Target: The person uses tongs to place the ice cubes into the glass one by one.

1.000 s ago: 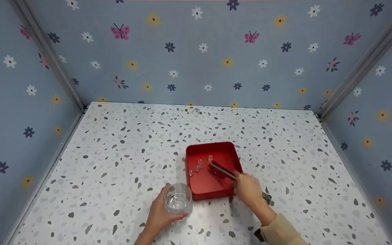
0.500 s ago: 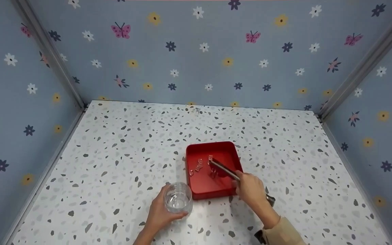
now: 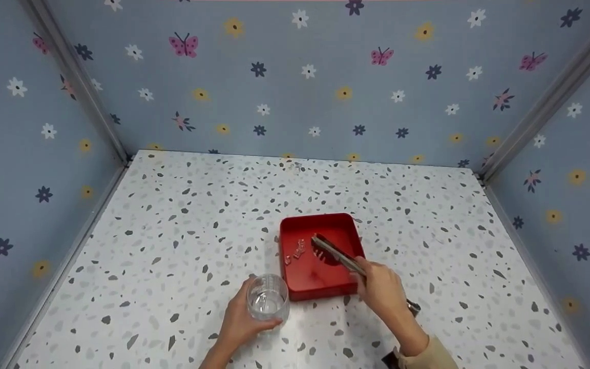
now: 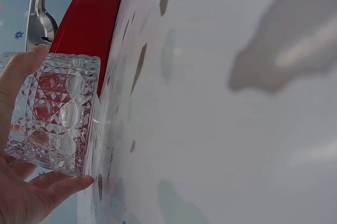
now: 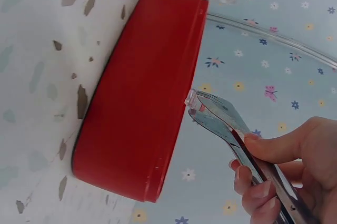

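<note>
My left hand (image 3: 238, 320) grips a clear cut-glass tumbler (image 3: 268, 300) that stands on the table beside the red tray (image 3: 325, 294). In the left wrist view its thumb and fingers curl around the tumbler (image 4: 58, 113). My right hand (image 3: 384, 289) holds metal tongs (image 3: 340, 258), their tips over the inside of the tray. In the right wrist view, a small clear cube-like piece (image 5: 192, 99) sits between the tips of the tongs (image 5: 231, 134), at the tray's rim line. Several similar clear pieces (image 3: 299, 249) lie in the tray's left half.
A white speckled table (image 3: 197, 215) carries everything. Blue walls (image 3: 295, 82) with flowers and butterflies enclose its back and sides. The tray's raised red wall (image 5: 137, 98) stands between the tongs and the table.
The tongs have drawn together, and a clear piece that lay at their tips on the tray is now between them. The right hand has shifted slightly rightward. The left hand and tumbler stay put.
</note>
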Motion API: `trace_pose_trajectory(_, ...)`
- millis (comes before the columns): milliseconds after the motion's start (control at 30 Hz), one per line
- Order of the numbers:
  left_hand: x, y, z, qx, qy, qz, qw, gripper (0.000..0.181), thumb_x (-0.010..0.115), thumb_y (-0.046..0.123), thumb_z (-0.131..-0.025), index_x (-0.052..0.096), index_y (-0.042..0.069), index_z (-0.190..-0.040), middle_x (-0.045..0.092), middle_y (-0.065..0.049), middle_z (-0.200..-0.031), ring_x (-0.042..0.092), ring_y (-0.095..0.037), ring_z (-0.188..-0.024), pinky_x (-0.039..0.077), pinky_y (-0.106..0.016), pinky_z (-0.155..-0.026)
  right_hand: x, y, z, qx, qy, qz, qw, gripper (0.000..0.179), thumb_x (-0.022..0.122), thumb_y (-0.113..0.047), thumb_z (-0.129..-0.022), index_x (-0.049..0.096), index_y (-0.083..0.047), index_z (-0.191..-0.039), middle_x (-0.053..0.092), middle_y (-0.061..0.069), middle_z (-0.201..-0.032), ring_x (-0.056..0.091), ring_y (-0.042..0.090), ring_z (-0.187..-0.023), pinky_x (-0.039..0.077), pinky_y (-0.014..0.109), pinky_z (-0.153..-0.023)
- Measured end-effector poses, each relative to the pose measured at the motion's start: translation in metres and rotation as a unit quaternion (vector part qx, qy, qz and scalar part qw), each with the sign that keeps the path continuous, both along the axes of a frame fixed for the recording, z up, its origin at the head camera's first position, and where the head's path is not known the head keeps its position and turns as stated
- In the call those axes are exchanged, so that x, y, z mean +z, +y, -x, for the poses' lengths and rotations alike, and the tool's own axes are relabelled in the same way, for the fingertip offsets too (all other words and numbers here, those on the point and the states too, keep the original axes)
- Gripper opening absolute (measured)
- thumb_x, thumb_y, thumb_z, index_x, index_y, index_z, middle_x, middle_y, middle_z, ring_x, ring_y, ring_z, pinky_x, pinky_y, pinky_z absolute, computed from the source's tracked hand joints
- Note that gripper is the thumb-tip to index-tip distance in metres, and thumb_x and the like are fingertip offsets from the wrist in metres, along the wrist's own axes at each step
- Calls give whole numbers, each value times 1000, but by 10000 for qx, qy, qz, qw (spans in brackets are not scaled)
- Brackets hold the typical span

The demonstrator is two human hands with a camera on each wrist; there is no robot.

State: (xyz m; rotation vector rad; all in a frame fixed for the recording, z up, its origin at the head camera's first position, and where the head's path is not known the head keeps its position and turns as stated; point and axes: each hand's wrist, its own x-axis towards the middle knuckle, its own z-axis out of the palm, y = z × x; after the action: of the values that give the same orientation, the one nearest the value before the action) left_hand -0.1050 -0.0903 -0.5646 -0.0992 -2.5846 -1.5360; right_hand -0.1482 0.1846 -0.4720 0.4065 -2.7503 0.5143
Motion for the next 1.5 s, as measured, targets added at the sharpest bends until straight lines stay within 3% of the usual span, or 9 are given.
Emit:
trace_pose_trajectory(233, 0, 0, 1, 2, -218, -42, 9998, 108, 86, 37, -44, 34, 1, -131, 36, -21, -134, 37, -36, -119, 31, -47, -99, 15, -3, -7, 204, 67, 135, 9997, 21, 70, -14, -74, 63, -11, -94, 62, 2, -71, 49, 13, -53, 42, 31, -44)
trace_pose_trajectory(367, 0, 0, 0, 25, -265, -65, 9996, 109, 86, 37, -44, 34, 1, -132, 36, -21, -134, 37, -36, -119, 31, -48, -99, 22, -6, -13, 311, 71, 190, 9993, 23, 70, -15, -75, 63, -11, -96, 63, 2, -74, 53, 13, -57, 45, 31, -46)
trace_pose_trajectory(633, -1, 0, 0, 12, -123, 4, 9999, 108, 85, 39, -44, 35, 0, -131, 39, -21, -132, 40, -36, -117, 33, -49, -97, 31, -12, -25, 428, 142, 176, 9988, 26, 70, -18, -75, 64, -13, -99, 64, 0, -78, 58, 14, -62, 48, 32, -49)
trace_pose_trajectory(833, 0, -1, 1, 27, -105, 16, 9999, 107, 85, 40, -44, 36, 1, -131, 39, -21, -132, 40, -36, -117, 34, -49, -97, 31, -17, -29, 750, 101, 377, 9964, 27, 70, -21, -75, 65, -12, -100, 64, -2, -77, 56, 11, -60, 47, 30, -50)
trace_pose_trajectory(1067, 0, -1, -1, -2, -81, -72, 9999, 107, 85, 40, -44, 36, 1, -130, 44, -20, -128, 43, -34, -115, 36, -47, -96, 28, -23, -34, 1057, -273, 570, 9924, 29, 68, -20, -77, 64, -9, -103, 66, 3, -88, 62, 15, -75, 52, 34, -63)
trace_pose_trajectory(1267, 0, -1, -1, -51, 86, -156, 9998, 105, 86, 34, -44, 36, 0, -130, 48, -18, -125, 45, -33, -113, 36, -46, -96, 24, -29, -38, 1303, -405, 497, 9894, 27, 67, -20, -79, 64, -10, -103, 66, 2, -87, 60, 12, -71, 51, 32, -59)
trace_pose_trajectory(1500, 1, -1, -1, -39, -2, -120, 9999, 105, 86, 37, -44, 37, 2, -130, 46, -18, -126, 45, -33, -113, 36, -47, -96, 20, -36, -40, 1583, -458, 440, 9854, 29, 66, -21, -79, 63, -7, -105, 66, 5, -90, 62, 17, -73, 52, 33, -61)
